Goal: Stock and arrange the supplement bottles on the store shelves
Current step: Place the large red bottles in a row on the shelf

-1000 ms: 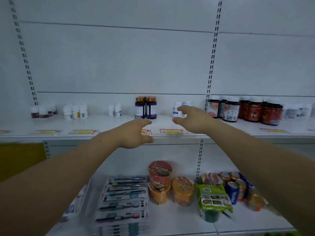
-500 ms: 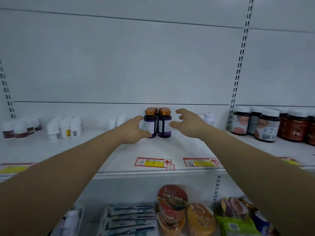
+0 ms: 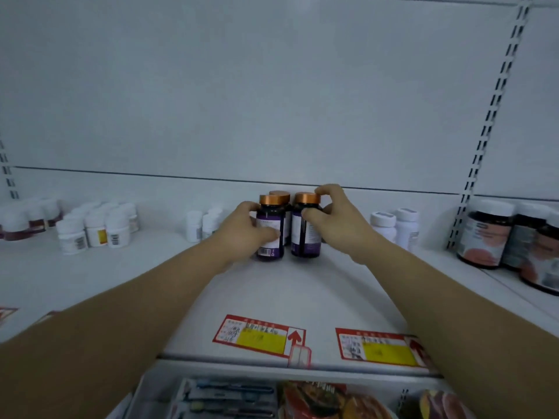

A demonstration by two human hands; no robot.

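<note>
Gripping one purple-label bottle (image 3: 270, 237) in my left hand (image 3: 242, 229) and its twin (image 3: 306, 237) in my right hand (image 3: 337, 220), I hold both upright at the back of the shelf (image 3: 287, 294), at twelve o'clock, just beside each other. Each stands inboard of its hand: three o'clock from my left, nine from my right. A third cap (image 3: 279, 194) peeks behind; its body is hidden, labels too blurred to read.

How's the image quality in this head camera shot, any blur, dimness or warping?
Head view: dim, bluish light, no glare. The amber-capped bottles that the left hand and right hand grip look sharp; white bottles and jars toward the edges go soft. Wide-angle distortion slants the shelf upright.
</note>
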